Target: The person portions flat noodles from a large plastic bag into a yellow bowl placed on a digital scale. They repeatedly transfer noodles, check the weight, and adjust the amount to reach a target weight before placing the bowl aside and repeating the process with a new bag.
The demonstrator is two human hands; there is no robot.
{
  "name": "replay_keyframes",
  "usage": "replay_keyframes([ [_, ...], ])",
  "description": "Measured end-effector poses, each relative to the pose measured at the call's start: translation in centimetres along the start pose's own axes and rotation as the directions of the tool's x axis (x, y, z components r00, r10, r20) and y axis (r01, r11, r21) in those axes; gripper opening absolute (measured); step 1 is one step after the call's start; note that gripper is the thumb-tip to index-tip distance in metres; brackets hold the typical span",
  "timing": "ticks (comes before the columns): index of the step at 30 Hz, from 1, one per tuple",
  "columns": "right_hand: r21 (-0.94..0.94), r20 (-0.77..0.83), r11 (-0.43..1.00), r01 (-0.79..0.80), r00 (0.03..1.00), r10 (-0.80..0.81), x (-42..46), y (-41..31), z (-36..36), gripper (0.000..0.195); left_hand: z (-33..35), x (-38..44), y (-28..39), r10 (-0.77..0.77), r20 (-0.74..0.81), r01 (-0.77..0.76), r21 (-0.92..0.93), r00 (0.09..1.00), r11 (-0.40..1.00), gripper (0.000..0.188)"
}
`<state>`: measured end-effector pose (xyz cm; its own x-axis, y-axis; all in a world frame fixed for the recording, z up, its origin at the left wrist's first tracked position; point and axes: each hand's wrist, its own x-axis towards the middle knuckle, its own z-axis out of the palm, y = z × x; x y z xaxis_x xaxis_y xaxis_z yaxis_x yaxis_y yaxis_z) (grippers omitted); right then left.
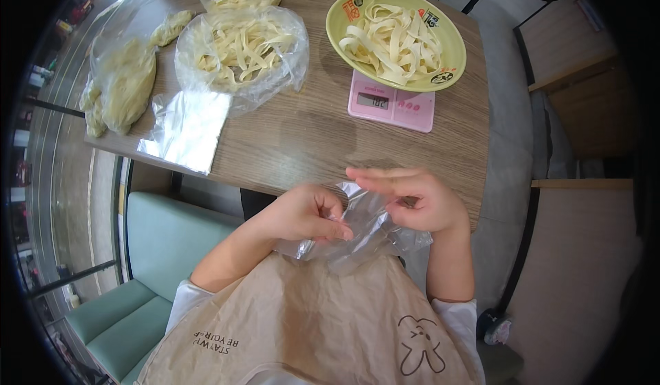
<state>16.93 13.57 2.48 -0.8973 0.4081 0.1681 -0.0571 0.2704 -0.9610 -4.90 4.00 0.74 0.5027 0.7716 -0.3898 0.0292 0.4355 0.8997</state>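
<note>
A clear plastic bag [361, 230] is stretched between my two hands at the near edge of the table, above my apron. My left hand [314, 215] pinches its film between thumb and fingers. With thumb and forefinger, my right hand [423, 199] grips the other side, its remaining fingers extended. Beyond my hands a pink kitchen scale [390, 104] carries a yellow-green bowl [340, 34]. Wide flat noodles [394, 44] lie heaped in the bowl. The scale's display is lit with digits.
An opened plastic bag of noodles [242, 50] sits left of the bowl. Filled noodle bags [126, 86] lie at the table's left end. A stack of flat clear bags [193, 127] is by the near edge. A green padded bench [170, 235] stands at left.
</note>
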Motion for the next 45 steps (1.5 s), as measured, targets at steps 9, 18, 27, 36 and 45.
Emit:
replay_keyframes([
  [9,-0.379,-0.447,0.910,-0.170,0.894,-0.019,0.8,-0.6,2.0,0.032,1.5,0.1,-0.3,0.102,-0.230,-0.159,-0.245,0.968,0.957,0.014],
  [18,-0.295,-0.472,0.929,-0.222,0.880,0.060,0.2,-2.2,6.0,0.031,1.5,0.0,-1.3,0.255,-0.421,-0.371,-0.222,0.871,0.902,0.015],
  [27,-0.244,-0.486,0.945,-0.216,0.871,0.074,0.6,-1.8,6.8,0.030,1.9,-0.5,-0.5,0.346,-0.448,-0.430,-0.098,0.824,0.897,0.022],
  [36,-0.265,-0.459,0.955,-0.135,0.888,-0.002,0.5,-1.8,6.0,0.005,2.4,-1.4,-0.2,0.375,-0.530,-0.472,-0.056,0.761,0.880,0.010],
  [45,-0.063,-0.512,0.996,-0.066,0.859,0.025,0.7,-1.7,7.4,0.010,2.5,-1.6,-0.1,0.370,-0.527,-0.544,-0.219,0.765,0.810,0.013],
])
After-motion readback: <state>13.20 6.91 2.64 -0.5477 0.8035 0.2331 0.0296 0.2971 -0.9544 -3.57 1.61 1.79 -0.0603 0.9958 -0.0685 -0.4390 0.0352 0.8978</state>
